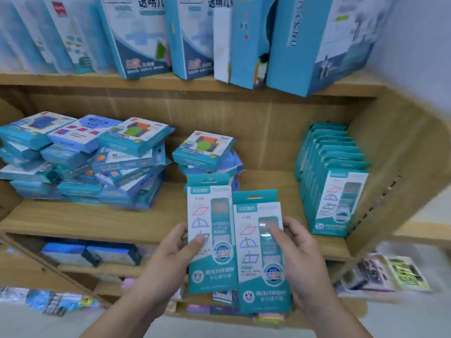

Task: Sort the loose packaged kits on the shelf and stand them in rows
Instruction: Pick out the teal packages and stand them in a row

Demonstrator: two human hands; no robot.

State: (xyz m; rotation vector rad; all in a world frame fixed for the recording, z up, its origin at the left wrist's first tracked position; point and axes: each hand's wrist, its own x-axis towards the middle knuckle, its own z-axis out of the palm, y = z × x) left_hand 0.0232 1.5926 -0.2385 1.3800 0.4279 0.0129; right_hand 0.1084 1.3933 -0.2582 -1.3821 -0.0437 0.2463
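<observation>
Wooden shelving in pale board, several tiers deep, blurred at the margins. On the upper tier, tall blue boxes [141, 37] standing in a row, a few leaning. On the middle shelf [97, 220], toward its left end, untidy stacks of flat blue boxes [80, 162] lying face up; near the centre, further back, a smaller stack [206, 152] of the same kind. At the right end, close by the side wall [390, 167], a row of standing kits [334, 191] — teal and white, upright, one behind another, faces forward.

Out in front of the shelf's front edge, right of centre, two more kits held upright and side by side. Gripped by the left hand [170, 252], the left kit [210, 240]: thumb pressed flat on the printed face, low on the left side, remaining fingers hidden behind the card — pinching it, by the look. A little lower, the right kit [261, 259], its left edge overlapping the left kit's right edge, held by the right hand [300, 252]: thumb laid across the clear window, fingers curled round the right edge. Both hanging tabs upward, both faces toward the camera.
</observation>
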